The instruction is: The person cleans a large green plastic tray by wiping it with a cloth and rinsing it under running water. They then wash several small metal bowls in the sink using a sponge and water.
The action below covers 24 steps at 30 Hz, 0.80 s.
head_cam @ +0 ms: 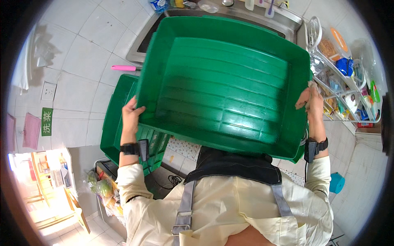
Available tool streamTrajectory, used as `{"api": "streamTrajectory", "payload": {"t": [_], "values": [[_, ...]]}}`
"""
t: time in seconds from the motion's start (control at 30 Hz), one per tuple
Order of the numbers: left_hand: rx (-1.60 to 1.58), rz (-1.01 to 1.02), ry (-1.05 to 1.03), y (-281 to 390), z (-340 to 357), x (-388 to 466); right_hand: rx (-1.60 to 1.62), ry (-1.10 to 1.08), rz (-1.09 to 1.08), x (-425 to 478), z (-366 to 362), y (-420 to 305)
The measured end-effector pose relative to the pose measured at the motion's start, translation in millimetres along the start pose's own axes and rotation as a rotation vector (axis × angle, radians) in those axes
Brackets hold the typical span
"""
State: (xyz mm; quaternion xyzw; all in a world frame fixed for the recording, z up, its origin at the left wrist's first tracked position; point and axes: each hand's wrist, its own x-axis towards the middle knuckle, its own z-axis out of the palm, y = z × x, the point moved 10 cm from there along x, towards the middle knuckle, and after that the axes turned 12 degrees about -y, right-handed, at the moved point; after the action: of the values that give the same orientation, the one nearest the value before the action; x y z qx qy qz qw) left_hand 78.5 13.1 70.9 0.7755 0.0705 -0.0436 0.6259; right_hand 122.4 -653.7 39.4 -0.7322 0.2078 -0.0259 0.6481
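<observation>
A large rectangular green plastic crate, its ribbed inside bare, is held up before my body, over part of a steel sink. My left hand grips its left wall near the lower corner, thumb on the inner side. At the right wall, my right hand holds a crumpled, pinkish-brown cloth; whether these fingers also grip the crate cannot be told. Another green crate stands below on the left, partly hidden. A brush or tool with a pink handle lies left of the large crate, its far end covered.
A white wire rack with packets and tubs stands close on the right. Bottles and a ladle are behind the sink. Bagged vegetables sit at lower left near a coiled black cable. A blue bucket is at lower right.
</observation>
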Motion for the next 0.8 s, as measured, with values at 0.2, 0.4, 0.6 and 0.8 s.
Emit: {"api": "streamTrajectory", "payload": {"t": [0.2, 0.4, 0.6, 0.8], "values": [[-0.144, -0.020, -0.124, -43.8, 20.8, 47.3, -0.040, -0.045, 0.044, 12.1, -18.2, 33.0], [-0.139, -0.012, -0.149, -46.0, 26.9, 62.1, -0.923, 0.017, -0.532, 3.9, 62.7, -62.7], [0.142, 0.046, -0.229, -65.3, 27.7, 73.7, -1.765, -0.654, -0.154, 53.1, 161.1, 92.8], [0.648, 0.025, -0.059, -38.0, 34.6, 75.4, -1.158, -0.392, -0.434, 62.8, 232.1, 95.3]]}}
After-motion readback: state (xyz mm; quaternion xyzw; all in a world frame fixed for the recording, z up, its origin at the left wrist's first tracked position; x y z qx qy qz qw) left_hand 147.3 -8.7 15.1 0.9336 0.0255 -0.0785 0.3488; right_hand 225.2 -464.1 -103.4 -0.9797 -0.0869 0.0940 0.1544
